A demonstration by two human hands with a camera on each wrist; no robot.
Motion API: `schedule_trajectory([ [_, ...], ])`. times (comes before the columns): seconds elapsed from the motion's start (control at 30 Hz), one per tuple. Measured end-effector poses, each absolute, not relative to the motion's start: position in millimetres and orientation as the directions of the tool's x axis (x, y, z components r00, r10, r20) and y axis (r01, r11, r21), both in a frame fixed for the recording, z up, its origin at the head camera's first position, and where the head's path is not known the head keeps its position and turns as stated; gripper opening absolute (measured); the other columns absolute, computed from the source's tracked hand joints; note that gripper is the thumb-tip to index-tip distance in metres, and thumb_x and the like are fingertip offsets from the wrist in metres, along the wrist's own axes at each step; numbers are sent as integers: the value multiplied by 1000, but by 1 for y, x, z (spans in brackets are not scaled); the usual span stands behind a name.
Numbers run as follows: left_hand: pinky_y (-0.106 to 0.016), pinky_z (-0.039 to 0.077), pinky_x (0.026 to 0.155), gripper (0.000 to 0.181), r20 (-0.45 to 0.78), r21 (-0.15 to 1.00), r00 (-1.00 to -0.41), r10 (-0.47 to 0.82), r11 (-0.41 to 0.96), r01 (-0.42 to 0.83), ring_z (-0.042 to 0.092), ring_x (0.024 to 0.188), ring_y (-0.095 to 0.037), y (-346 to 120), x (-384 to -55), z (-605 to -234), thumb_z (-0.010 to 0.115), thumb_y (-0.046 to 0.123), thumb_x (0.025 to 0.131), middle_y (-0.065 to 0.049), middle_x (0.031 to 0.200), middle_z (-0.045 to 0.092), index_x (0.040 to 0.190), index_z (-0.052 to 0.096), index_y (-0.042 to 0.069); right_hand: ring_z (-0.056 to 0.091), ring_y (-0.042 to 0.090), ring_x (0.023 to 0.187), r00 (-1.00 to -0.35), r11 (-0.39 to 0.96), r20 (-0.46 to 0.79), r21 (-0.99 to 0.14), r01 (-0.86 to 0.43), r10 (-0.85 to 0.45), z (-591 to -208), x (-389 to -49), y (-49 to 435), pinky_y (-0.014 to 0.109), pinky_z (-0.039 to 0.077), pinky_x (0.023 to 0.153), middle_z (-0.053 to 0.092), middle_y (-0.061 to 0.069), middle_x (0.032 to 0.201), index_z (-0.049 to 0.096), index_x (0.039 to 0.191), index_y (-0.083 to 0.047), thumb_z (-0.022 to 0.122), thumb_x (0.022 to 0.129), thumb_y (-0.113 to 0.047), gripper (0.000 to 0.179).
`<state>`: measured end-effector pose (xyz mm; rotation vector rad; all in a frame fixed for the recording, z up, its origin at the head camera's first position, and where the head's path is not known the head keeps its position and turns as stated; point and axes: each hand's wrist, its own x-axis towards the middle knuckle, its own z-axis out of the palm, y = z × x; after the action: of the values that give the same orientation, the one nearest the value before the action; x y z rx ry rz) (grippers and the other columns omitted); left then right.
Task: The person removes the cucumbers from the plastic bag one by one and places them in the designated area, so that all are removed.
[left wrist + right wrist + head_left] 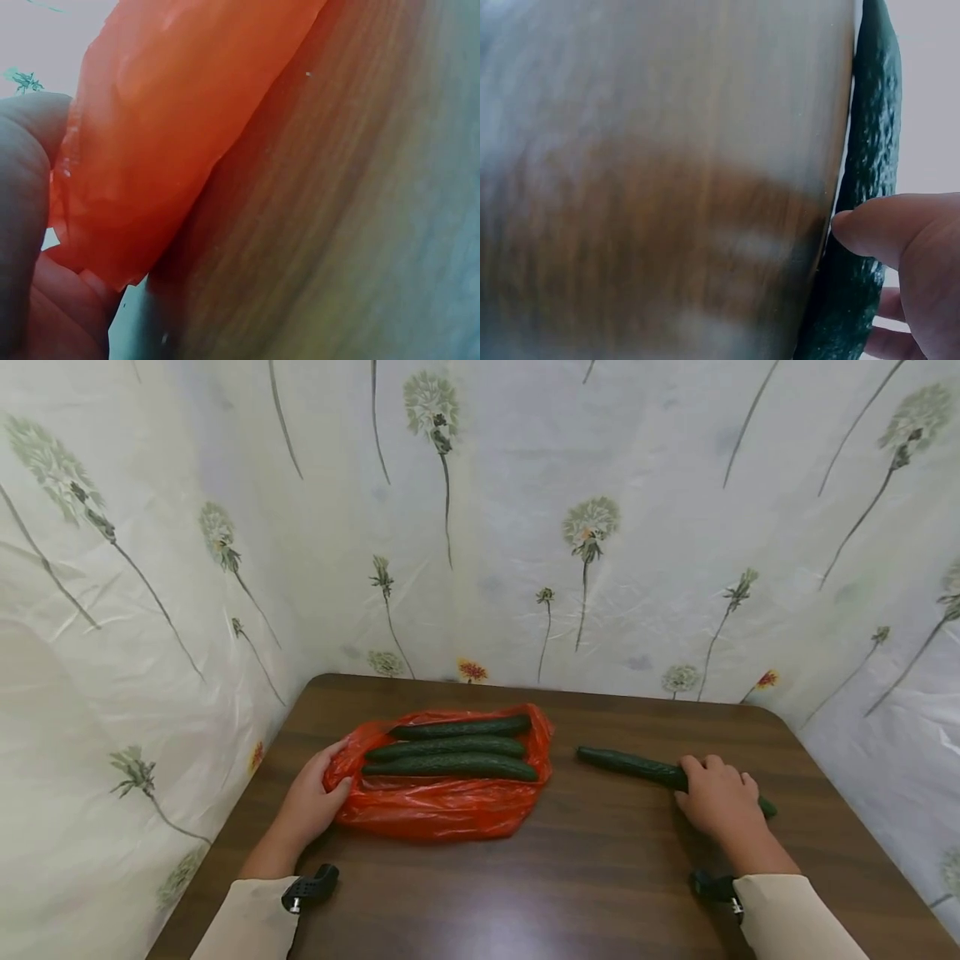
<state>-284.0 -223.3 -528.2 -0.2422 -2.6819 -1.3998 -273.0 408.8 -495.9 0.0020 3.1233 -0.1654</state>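
Three dark green cucumbers (450, 765) lie side by side on an opened-out red plastic bag (442, 814) in the head view. At the bag's left end my left hand (311, 793) holds its edge between thumb and fingers. The left wrist view shows the red film (172, 112) close up, with the thumb in front of it. To the right, a single cucumber (626, 762) lies slantwise on the table, gripped near its right end by my right hand (716, 797). In the right wrist view the thumb (877, 225) presses the near side of this cucumber (874, 112), with fingertips behind it.
The brown wooden table (525, 885) has rounded far corners. A pale, flower-printed sheet (510, 527) hangs right behind its far edge and along both sides. Dark wrist straps (311, 887) sit at both sleeve cuffs.
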Motion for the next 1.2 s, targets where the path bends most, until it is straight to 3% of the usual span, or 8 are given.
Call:
schedule_trajectory([
  [0.47,-65,38,117,64,199,804,-974,111,550,227,44,144,-43,-221,-289,-528,65,13,101,-20,159,44,160,41,13,43,64,126,-999,994,41,-107,-9,-4,-493,-275,391,83,18,108,43,41,144,46,149,3,73,97,-31,68],
  [0.67,-66,39,116,64,198,806,-974,108,548,224,45,143,-43,-223,-287,-530,65,12,100,-20,159,44,160,41,13,43,63,128,-988,992,132,-84,-89,-78,-492,-281,367,79,27,111,46,41,142,49,147,4,74,97,-29,65],
  [0.93,-64,38,117,64,199,798,-973,117,557,231,45,144,-43,-225,-288,-531,66,12,100,-20,158,45,160,41,13,33,60,137,-979,982,180,-145,-122,-95,-494,-284,332,75,34,109,43,37,147,47,150,0,72,98,-27,63],
  [1.2,-65,38,116,65,186,799,-976,111,561,216,44,144,-43,-224,-287,-530,65,11,100,-20,159,44,160,40,15,39,57,135,-961,969,227,-151,-194,-157,-494,-286,300,72,40,107,48,32,144,51,148,-2,74,97,-27,61],
])
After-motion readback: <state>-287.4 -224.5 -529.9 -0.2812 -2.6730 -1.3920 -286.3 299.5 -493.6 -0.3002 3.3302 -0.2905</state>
